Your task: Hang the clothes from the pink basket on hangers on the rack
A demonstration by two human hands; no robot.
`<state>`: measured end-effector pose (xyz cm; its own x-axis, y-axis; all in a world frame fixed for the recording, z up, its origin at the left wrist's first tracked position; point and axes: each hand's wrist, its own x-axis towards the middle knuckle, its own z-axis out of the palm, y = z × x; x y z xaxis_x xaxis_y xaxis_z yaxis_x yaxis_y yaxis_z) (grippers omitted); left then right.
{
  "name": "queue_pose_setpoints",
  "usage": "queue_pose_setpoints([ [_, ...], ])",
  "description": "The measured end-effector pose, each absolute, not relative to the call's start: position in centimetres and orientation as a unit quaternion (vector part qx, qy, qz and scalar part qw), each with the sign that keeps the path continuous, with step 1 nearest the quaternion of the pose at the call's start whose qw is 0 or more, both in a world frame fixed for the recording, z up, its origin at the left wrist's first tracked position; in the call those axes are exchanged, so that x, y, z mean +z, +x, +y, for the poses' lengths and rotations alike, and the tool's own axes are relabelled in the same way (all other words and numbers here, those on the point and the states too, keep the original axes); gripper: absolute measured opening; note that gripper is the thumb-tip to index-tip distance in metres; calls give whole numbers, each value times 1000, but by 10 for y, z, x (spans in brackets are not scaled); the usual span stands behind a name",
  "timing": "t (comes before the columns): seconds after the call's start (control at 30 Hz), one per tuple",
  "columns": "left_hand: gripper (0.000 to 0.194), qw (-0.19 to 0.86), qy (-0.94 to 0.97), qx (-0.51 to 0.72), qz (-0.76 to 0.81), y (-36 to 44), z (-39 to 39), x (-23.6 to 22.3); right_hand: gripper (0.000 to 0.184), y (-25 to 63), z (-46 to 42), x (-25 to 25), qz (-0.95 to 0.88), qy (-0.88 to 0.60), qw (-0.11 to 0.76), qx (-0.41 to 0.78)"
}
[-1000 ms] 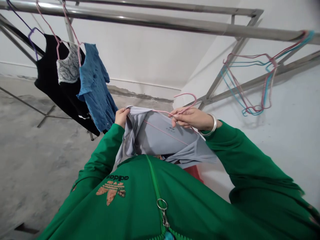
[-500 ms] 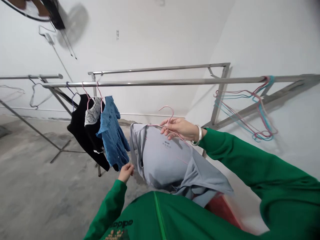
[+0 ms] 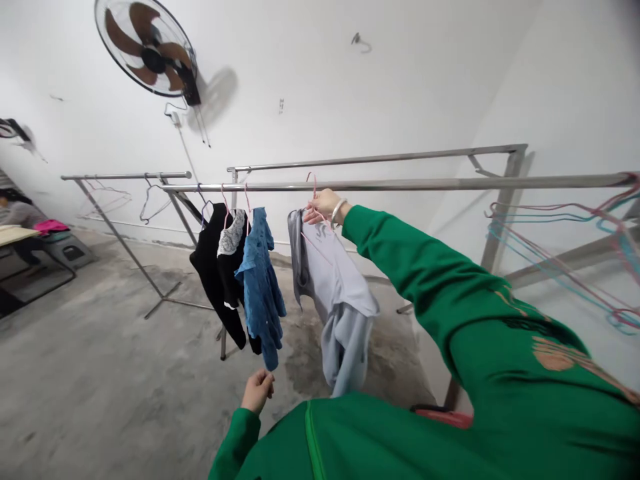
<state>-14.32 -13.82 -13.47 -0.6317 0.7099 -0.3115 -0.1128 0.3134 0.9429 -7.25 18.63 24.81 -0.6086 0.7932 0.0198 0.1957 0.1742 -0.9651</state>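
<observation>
My right hand [image 3: 324,205] is raised to the metal rail [image 3: 390,185], its fingers closed round the neck of a pink wire hanger [image 3: 315,190]. The hanger's hook reaches above the rail; whether it rests on it I cannot tell. A light grey shirt [image 3: 333,273] hangs from this hanger, its lower part bunched near my body. Lower down, my left hand [image 3: 258,392] is curled closed with nothing visible in it, just below the hem of a blue garment [image 3: 261,287]. To that garment's left hang a black one with a lace collar [image 3: 233,240] and a plain black one [image 3: 213,247].
Pink and blue empty hangers [image 3: 565,217] hang at the rail's right end. A second rack [image 3: 125,177] with bare hangers stands left. A wall fan [image 3: 150,53] is above. Something red [image 3: 445,417] lies low by my right side. Far left, a person [image 3: 23,213] sits by a table.
My right hand has lifted the hanger with the grey shirt up to the rail. My left hand stays low and closed. The view has tilted up and left, showing the whole fan.
</observation>
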Motion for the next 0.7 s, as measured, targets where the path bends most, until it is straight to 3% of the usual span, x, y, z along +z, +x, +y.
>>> queue_pose_setpoints([
  [0.33, 53, 309, 136, 574, 746, -155, -187, -159, 22, -181, 203, 240, -707, -366, 277, 539],
  [0.7, 53, 300, 86, 559, 768, -165, -206, -170, 13, -214, 214, 209, -699, -366, 277, 549],
])
